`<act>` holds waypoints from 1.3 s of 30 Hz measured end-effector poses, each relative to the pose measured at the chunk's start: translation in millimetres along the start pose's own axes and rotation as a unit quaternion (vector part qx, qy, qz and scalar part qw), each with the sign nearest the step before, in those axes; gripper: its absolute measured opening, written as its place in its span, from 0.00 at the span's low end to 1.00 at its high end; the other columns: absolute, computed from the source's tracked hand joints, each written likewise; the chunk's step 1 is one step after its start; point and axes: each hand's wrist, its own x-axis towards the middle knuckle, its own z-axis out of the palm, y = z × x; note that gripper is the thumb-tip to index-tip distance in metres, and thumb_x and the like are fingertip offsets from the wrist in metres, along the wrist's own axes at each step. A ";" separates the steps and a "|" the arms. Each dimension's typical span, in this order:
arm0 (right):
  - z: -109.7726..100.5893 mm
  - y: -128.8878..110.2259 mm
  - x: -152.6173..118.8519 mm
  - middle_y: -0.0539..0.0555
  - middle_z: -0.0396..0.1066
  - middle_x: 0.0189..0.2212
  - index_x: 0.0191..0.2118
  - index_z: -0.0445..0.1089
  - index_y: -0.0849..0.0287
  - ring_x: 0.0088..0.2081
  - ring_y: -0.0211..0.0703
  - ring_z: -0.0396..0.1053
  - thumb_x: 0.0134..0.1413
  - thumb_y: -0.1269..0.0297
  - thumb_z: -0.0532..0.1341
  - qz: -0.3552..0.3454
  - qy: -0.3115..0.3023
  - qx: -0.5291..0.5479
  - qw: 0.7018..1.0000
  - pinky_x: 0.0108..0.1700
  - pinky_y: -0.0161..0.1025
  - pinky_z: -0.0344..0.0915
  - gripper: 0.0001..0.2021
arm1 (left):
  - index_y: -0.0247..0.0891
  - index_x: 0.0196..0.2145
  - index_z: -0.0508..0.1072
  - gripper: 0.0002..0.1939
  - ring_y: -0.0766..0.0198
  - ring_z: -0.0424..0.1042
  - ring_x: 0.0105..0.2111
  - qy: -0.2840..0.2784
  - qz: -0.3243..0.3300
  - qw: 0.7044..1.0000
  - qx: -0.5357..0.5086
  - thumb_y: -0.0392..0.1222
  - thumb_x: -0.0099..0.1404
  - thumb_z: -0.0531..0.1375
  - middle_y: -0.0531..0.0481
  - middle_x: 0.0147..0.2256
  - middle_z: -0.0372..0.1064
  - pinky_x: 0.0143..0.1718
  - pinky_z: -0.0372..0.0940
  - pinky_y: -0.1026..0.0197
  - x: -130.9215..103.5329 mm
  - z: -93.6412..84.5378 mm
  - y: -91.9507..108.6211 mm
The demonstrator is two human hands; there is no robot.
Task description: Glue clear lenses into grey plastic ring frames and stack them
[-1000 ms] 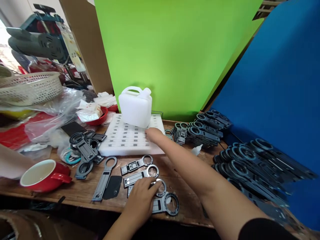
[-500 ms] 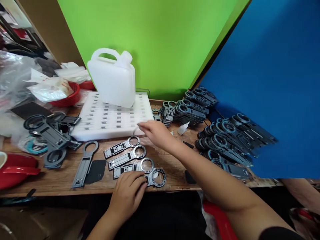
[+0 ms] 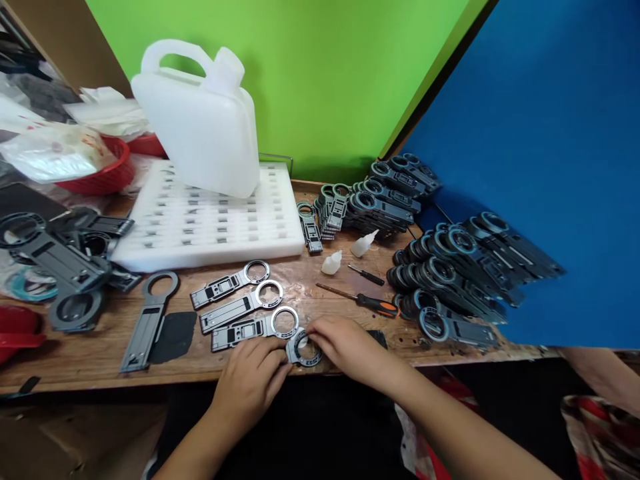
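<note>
My left hand [image 3: 251, 377] is closed over the flat end of a grey ring-ended part [image 3: 313, 358] at the table's front edge. My right hand [image 3: 345, 347] has its fingers pressed together at the top of that part's ring; anything between the fingertips is hidden. Directly behind my left hand lie three similar parts, a rear one [image 3: 220, 288], a middle one [image 3: 233, 311] and a front one [image 3: 245, 331]. Another ring-ended part [image 3: 145, 327] rests further left, beside a black pad [image 3: 173, 337].
A white foam tray [image 3: 210, 252] bears a white jug [image 3: 200, 133]. Stacked grey parts [image 3: 445, 260] stand at the right, near screwdrivers [image 3: 373, 302] and small bottles [image 3: 331, 263]. Red baskets [image 3: 107, 175] and a pile of parts [image 3: 65, 260] are at the left.
My right hand has come from the foam tray's front corner down to the ring beside my left hand. The view has shifted, and the screwdrivers and bottles show more fully. My left hand still covers the part.
</note>
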 end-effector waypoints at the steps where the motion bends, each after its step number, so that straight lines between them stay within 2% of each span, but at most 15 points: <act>1: 0.9 -0.1 1.4 0.53 0.73 0.33 0.37 0.70 0.58 0.35 0.41 0.68 0.60 0.72 0.55 -0.009 -0.003 -0.026 1.000 0.39 0.35 0.61 0.07 | 0.40 0.34 0.72 0.04 0.60 0.69 0.40 -0.001 -0.001 1.000 0.001 0.39 0.64 0.57 0.49 0.39 0.72 0.43 0.60 0.56 -0.2 0.5 -0.2; 4: 3.9 0.7 3.8 0.52 0.70 0.28 0.33 0.69 0.59 0.32 0.41 0.66 0.59 0.74 0.55 -0.020 -0.011 -0.069 0.997 0.36 0.34 0.60 0.07 | 0.40 0.36 0.72 0.05 0.59 0.68 0.39 -0.008 -0.001 1.000 0.015 0.39 0.65 0.56 0.48 0.40 0.72 0.42 0.60 0.56 -1.0 1.8 -0.1; 8: 12.5 5.4 4.3 0.52 0.67 0.31 0.33 0.69 0.59 0.32 0.39 0.66 0.58 0.74 0.56 0.002 0.026 -0.069 0.997 0.35 0.34 0.62 0.07 | 0.48 0.43 0.73 0.11 0.56 0.67 0.39 -0.026 0.029 0.997 0.069 0.38 0.65 0.54 0.47 0.42 0.70 0.38 0.60 0.54 -0.9 0.9 0.8; 12: 25.7 15.1 -4.8 0.53 0.67 0.35 0.42 0.70 0.56 0.35 0.40 0.69 0.59 0.73 0.54 0.015 0.075 -0.044 0.996 0.38 0.36 0.67 0.10 | 0.48 0.44 0.73 0.14 0.57 0.67 0.37 -0.021 0.064 0.993 0.094 0.36 0.66 0.52 0.47 0.41 0.71 0.36 0.59 0.56 0.7 -1.4 2.0; 15: 35.5 27.0 -26.1 0.56 0.70 0.40 0.50 0.66 0.57 0.41 0.43 0.70 0.60 0.74 0.51 -0.035 0.140 -0.051 0.988 0.44 0.40 0.69 0.15 | 0.45 0.43 0.73 0.13 0.57 0.68 0.41 -0.020 0.088 0.991 0.099 0.36 0.66 0.52 0.48 0.42 0.73 0.38 0.59 0.55 1.6 -0.6 1.0; 17: 40.9 34.8 -43.4 0.59 0.70 0.45 0.52 0.66 0.57 0.48 0.46 0.67 0.60 0.72 0.52 -0.088 0.165 -0.107 0.977 0.50 0.45 0.67 0.16 | 0.43 0.43 0.73 0.13 0.57 0.67 0.46 -0.018 0.112 0.990 0.089 0.36 0.67 0.51 0.50 0.46 0.73 0.44 0.58 0.53 1.9 1.6 0.6; 19: 44.7 39.6 -56.8 0.59 0.69 0.51 0.53 0.65 0.58 0.55 0.50 0.63 0.59 0.70 0.55 -0.124 0.163 -0.175 0.963 0.54 0.51 0.63 0.17 | 0.41 0.44 0.73 0.13 0.58 0.66 0.49 -0.012 0.128 0.988 0.086 0.35 0.67 0.51 0.51 0.48 0.72 0.50 0.56 0.53 2.5 4.2 3.3; 21: 46.7 40.0 -62.2 0.58 0.67 0.53 0.53 0.66 0.58 0.57 0.51 0.59 0.58 0.68 0.56 -0.129 0.160 -0.219 0.954 0.57 0.54 0.60 0.17 | 0.38 0.44 0.74 0.15 0.59 0.68 0.48 -0.009 0.133 0.986 0.102 0.34 0.68 0.48 0.50 0.47 0.73 0.53 0.54 0.52 3.7 6.4 11.5; 24: 47.7 34.2 -56.8 0.55 0.68 0.53 0.51 0.68 0.58 0.56 0.49 0.60 0.59 0.67 0.55 -0.122 0.175 -0.234 0.949 0.58 0.51 0.59 0.15 | 0.33 0.46 0.72 0.17 0.57 0.70 0.46 -0.023 0.113 0.978 0.176 0.34 0.68 0.46 0.43 0.46 0.74 0.55 0.51 0.50 5.0 8.8 33.7; 28: 47.6 26.1 -46.5 0.53 0.70 0.52 0.49 0.70 0.59 0.54 0.49 0.63 0.60 0.66 0.55 -0.143 0.197 -0.236 0.941 0.58 0.48 0.55 0.13 | 0.31 0.48 0.72 0.18 0.50 0.71 0.47 -0.019 0.091 0.961 0.261 0.40 0.66 0.50 0.34 0.46 0.72 0.56 0.49 0.47 0.2 13.7 59.4; 34: 45.8 29.2 -55.1 0.53 0.69 0.52 0.51 0.69 0.58 0.53 0.47 0.63 0.61 0.67 0.53 -0.158 0.185 -0.250 0.937 0.60 0.49 0.51 0.15 | 0.38 0.54 0.67 0.23 0.47 0.66 0.53 -0.034 0.074 0.964 0.254 0.48 0.63 0.55 0.34 0.52 0.68 0.57 0.43 0.43 -13.8 18.6 61.1; 39: 43.1 25.0 -56.5 0.54 0.70 0.50 0.48 0.70 0.57 0.52 0.51 0.64 0.57 0.70 0.55 -0.152 0.181 -0.252 0.938 0.57 0.55 0.54 0.14 | 0.35 0.56 0.65 0.25 0.45 0.64 0.54 -0.060 0.082 0.963 0.249 0.48 0.64 0.55 0.31 0.53 0.66 0.55 0.46 0.42 -14.8 20.8 59.0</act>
